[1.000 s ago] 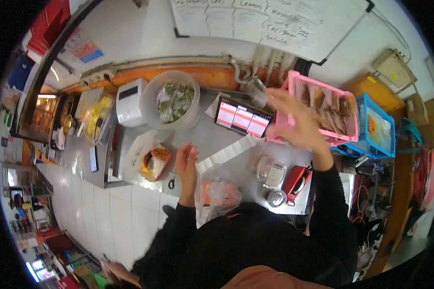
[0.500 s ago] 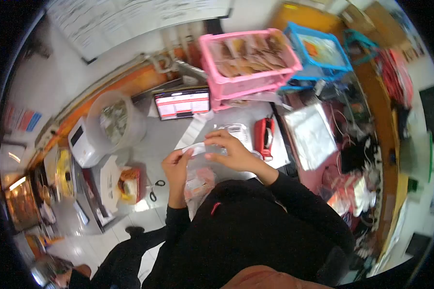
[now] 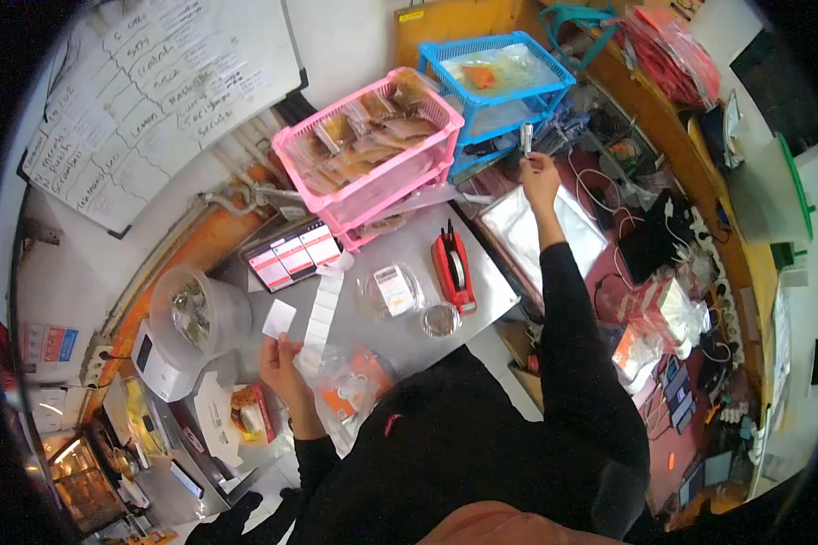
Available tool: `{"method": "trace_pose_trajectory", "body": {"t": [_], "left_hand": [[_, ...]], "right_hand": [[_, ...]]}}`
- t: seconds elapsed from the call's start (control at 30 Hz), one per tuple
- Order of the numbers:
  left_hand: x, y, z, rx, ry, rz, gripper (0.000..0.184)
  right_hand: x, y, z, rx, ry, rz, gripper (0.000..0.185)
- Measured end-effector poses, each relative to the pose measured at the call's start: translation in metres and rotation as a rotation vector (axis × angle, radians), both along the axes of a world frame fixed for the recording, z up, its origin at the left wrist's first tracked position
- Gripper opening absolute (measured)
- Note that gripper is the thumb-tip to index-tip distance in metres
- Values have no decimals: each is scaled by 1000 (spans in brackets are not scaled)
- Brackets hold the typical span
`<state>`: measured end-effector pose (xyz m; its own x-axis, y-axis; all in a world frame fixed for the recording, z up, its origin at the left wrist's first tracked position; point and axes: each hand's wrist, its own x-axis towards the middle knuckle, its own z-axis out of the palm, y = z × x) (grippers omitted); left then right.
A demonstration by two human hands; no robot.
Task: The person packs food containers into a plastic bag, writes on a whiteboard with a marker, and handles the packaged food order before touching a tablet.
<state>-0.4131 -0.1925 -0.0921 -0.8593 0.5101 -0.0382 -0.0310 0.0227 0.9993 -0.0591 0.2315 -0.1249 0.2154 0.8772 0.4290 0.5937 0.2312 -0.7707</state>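
Between the thumb and fingers of my left hand (image 3: 286, 368) is a small white paper label (image 3: 279, 319), held above the metal table. A strip of blank white labels (image 3: 322, 313) runs beside it. My right hand (image 3: 541, 177) reaches far out to the right, its fingers closed on a small silver-white object (image 3: 526, 139) near the blue basket; its kind is unclear. On the table between my arms are a clear round container with a printed label (image 3: 394, 291), a smaller round tub (image 3: 441, 319) and a red tape dispenser (image 3: 453, 268).
A pink basket of packets (image 3: 368, 136) and a blue basket (image 3: 500, 77) stand at the back. A tablet (image 3: 293, 257) leans near a plastic tub (image 3: 200, 313). Silvery plastic sheets (image 3: 563, 234) lie at right, near cables. A plastic bag (image 3: 350, 386) lies by my body.
My hands have moved apart. The right went up and right to the small silver-white object; the left moved left and down with the white label. The view has turned.
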Motion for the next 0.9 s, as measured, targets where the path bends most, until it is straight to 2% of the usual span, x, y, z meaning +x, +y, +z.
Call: {"method": "trace_pose_trajectory", "body": {"t": [0.1,0.2,0.23,0.33,0.4,0.47,0.5,0.53,0.6,0.63,0.67,0.7,0.73,0.8,0.9], "left_hand": [[21,29,1,-6,22,47,25],[50,71,11,16,43,92,25],[55,82,7,37,26,111,26],[70,113,11,60,36,159,33],[82,133,24,139,-24,171,37],[92,152,36,221,-21,231,39],[95,157,38,258,-14,259,41],[95,159,33,252,3,165,40],[87,163,14,252,55,-12,40],[82,164,12,126,392,-184,36],[84,169,30,17,549,-286,34],[87,173,47,-73,714,-381,32],[99,182,79,-118,699,-420,33],[95,174,84,-84,555,-608,32],[73,157,81,-90,597,-669,28]], "right_hand": [[6,65,-10,136,-422,-192,25],[8,97,-29,-130,-601,-147,25],[9,103,-34,-146,-582,-150,25],[13,88,-19,47,-456,-190,25],[14,75,6,76,-156,-203,22],[9,69,26,325,378,43,18],[11,57,45,68,568,112,11],[0,39,69,-76,887,255,11],[-24,11,79,-184,916,391,13],[-39,-10,90,-290,792,558,9],[-55,-33,100,-382,661,735,5],[-76,-57,104,-468,690,853,5],[-94,-78,107,-547,712,969,4],[-123,-105,112,-492,404,1102,5],[-159,-133,152,-495,282,1183,11]]}}
